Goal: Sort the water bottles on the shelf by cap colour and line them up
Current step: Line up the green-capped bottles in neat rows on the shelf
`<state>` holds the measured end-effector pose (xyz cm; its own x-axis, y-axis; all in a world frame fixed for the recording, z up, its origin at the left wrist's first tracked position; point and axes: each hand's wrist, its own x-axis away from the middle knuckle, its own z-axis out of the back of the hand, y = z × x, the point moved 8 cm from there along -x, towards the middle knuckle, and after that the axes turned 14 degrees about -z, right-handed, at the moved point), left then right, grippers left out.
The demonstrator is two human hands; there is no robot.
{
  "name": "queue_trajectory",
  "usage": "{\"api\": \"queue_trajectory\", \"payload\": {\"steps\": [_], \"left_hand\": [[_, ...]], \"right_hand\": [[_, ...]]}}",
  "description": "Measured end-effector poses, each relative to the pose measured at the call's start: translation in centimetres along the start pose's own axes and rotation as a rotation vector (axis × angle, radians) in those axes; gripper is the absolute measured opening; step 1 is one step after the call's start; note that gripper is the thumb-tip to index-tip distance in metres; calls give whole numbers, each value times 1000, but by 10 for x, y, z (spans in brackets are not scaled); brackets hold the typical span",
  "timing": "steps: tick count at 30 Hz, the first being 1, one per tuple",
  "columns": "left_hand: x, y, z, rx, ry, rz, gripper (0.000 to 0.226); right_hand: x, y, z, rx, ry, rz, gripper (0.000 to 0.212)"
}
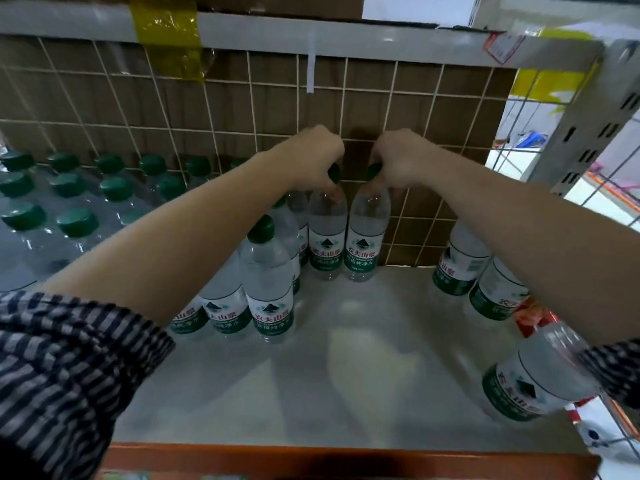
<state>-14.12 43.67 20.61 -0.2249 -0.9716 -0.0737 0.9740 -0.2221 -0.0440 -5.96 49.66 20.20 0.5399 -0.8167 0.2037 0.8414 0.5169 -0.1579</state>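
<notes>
My left hand (313, 157) grips the green cap of a clear water bottle (326, 237) at the back of the shelf. Right beside it, my right hand (401, 157) grips the green cap of a second bottle (365, 239). Both bottles stand upright against the wire grid, side by side and almost touching. A row of green-capped bottles (268, 278) runs from them toward the front left. Several more bottles (462, 261) stand at the right under my right forearm, their caps hidden.
A shrink-wrapped pack of green-capped bottles (72, 202) fills the left of the grey shelf (363, 358). The wire grid back (242, 109) and a perforated post (588, 133) bound the shelf. The upper shelf's edge (311, 32) hangs overhead. An orange lip (346, 459) marks the front edge.
</notes>
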Motion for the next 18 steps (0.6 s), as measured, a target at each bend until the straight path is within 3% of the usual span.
{"api": "queue_trajectory", "payload": {"steps": [10,14,18], "left_hand": [[1,-6,-1,28,20,71,46],[2,2,6,-68,-12,119,41],[0,34,44,-154,229,134,46]], "right_hand": [[6,8,-6,-18,45,-3,58],[19,20,-2,42,63,1,57],[59,55,35,-109,179,12,58]]}}
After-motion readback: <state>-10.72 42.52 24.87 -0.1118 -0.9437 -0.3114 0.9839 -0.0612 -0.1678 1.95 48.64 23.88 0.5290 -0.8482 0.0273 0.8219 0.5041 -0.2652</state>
